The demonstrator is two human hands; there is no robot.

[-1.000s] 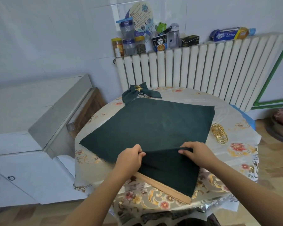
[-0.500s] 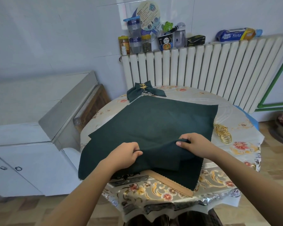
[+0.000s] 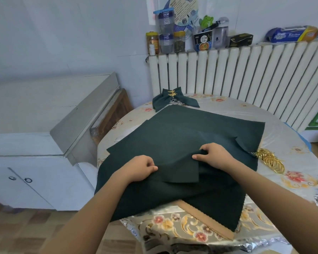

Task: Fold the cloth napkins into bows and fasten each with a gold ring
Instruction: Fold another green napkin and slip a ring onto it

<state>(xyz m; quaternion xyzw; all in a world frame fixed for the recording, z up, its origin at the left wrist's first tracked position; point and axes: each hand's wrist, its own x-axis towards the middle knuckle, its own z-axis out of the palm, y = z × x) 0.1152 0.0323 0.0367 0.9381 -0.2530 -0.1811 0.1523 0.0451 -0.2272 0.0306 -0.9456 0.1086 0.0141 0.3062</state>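
Since a second ago both hands have carried the near edge of the top napkin away from the body, so a folded flap now lies over the middle of the cloth where before only the lip was lifted. The left hand has its fingers curled, pinching the fold at the flap's left end; the right hand pinches the same fold at its right end, thumb on top, fingers partly tucked under, though how deep they reach is hard to tell from this angle. The dark green napkin spreads out ahead of both hands on the round bench, with at least one more green cloth beneath it hanging over the near rim. The fold line runs left to right, straight between the two hands, so the next crease would most likely go forward, toward the radiator. Just past the right hand, touching the napkin's right corner, lies the pile of gold rings; the right hand is plainly the nearer one to it. At the far edge of the cloth sits a finished bow with its ring on.
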